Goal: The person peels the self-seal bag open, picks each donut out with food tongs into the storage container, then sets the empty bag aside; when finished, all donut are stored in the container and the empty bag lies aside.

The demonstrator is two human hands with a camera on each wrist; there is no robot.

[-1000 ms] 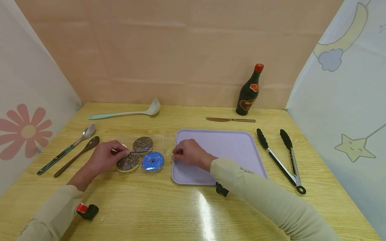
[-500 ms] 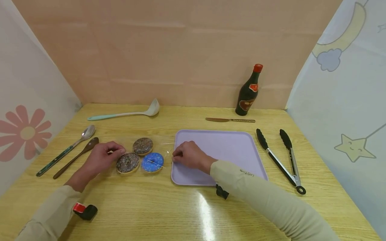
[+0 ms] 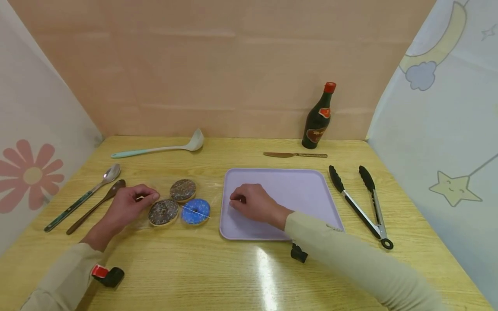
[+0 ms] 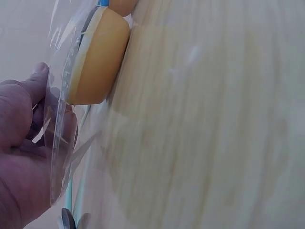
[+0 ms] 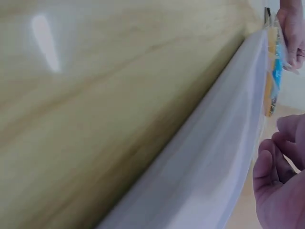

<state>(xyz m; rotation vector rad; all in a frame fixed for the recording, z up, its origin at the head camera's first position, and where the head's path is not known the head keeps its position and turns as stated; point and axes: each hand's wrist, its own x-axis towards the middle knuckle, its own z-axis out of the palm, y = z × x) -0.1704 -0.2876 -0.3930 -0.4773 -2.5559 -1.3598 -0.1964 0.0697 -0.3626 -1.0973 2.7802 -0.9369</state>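
Two chocolate donuts point(image 3: 183, 190) and a blue-iced donut point(image 3: 196, 211) lie together under clear plastic, which looks like a bag point(image 4: 58, 119). At the bag's left side my left hand point(image 3: 130, 204) pinches its edge between thumb and fingers, right beside the nearer chocolate donut point(image 3: 164, 212). In the left wrist view the film stands between that hand and the donut's tan side point(image 4: 97, 57). My right hand point(image 3: 254, 202) is over the left part of the lilac tray point(image 3: 299, 185). Its thumb and fingers are curled together, and nothing shows between them in the right wrist view.
Left of the donuts lie a steel spoon point(image 3: 111, 173) with a dark handle and a wooden spoon point(image 3: 97, 206). A ladle point(image 3: 194, 140), a table knife point(image 3: 295, 154) and a dark bottle point(image 3: 317, 119) are at the back. Tongs point(image 3: 359, 204) lie spread right of the tray.
My right hand has moved right from the tray's left edge to over the tray. My left hand has drawn back slightly left, off the nearer chocolate donut, and the plastic has sunk lower over the donuts.
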